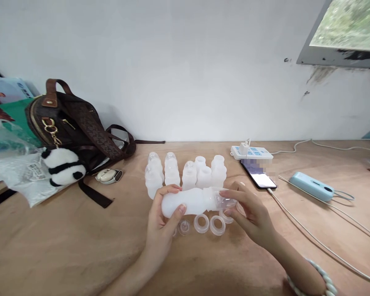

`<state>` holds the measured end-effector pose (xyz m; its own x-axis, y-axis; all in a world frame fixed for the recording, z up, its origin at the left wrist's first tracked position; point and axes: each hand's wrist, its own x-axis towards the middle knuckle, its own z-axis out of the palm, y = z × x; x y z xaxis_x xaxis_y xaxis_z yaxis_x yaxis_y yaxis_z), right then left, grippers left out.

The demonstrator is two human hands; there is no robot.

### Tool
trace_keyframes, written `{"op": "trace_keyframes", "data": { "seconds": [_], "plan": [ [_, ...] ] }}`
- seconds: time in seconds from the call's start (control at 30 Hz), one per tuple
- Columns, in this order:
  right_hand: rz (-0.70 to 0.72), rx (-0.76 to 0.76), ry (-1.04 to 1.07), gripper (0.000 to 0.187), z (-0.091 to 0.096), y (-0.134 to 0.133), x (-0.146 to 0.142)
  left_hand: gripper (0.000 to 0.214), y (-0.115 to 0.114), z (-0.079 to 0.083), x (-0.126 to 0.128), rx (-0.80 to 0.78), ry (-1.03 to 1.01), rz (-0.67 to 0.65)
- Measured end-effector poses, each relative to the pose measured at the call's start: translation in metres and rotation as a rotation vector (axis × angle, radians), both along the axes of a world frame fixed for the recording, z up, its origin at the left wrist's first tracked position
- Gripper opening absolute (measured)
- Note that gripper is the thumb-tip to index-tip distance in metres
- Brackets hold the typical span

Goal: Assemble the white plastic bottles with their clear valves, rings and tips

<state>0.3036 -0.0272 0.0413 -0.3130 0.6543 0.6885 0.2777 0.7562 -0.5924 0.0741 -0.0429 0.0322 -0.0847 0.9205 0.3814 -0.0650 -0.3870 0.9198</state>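
A white baby bottle [185,202] lies sideways in the air between my hands, its base to the left. My left hand [163,218] wraps round the body, thumb in front. With fingers and thumb my right hand [249,207] grips the clear cap [222,199] at the bottle's right end. Below it on the table are collar rings [201,223] and a clear nipple [184,226]. More rings are partly hidden by my right hand. Behind stand several white bottles, some with clear caps [154,181], others with bare necks [218,168].
At the left are a dark backpack [80,123], a panda plush [64,166], a plastic bag [24,176] and a beige mouse-like item [107,176]. To the right lie a power strip [259,153], a phone [259,174], a blue power bank [311,186] and a white cable [311,238].
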Motion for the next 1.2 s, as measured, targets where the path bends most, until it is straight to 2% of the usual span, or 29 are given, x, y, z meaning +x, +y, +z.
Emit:
{"op": "trace_keyframes", "data": {
  "seconds": [0.17,0.37,0.47,0.63,0.83,1.2],
  "plan": [
    [-0.014,0.012,-0.088,0.030,0.002,-0.003,0.001,0.016,0.000,0.005,-0.001,0.073,0.073,0.000],
    [0.059,-0.157,-0.197,0.032,0.000,-0.009,0.003,0.016,0.001,0.009,-0.003,0.132,0.129,-0.073],
    [0.100,-0.204,-0.216,0.042,-0.004,-0.010,0.002,0.016,0.001,0.009,-0.002,0.165,0.157,-0.097],
    [0.060,-0.221,-0.155,0.060,-0.008,-0.008,-0.003,0.019,-0.003,0.004,0.001,0.197,0.221,-0.106],
    [0.021,-0.200,-0.055,0.039,-0.008,-0.008,-0.010,0.021,-0.003,-0.001,0.002,0.196,0.248,-0.110],
    [-0.028,-0.127,-0.046,0.037,-0.010,-0.012,-0.011,0.027,-0.006,-0.005,0.001,0.140,0.221,-0.159]
  ]
}}
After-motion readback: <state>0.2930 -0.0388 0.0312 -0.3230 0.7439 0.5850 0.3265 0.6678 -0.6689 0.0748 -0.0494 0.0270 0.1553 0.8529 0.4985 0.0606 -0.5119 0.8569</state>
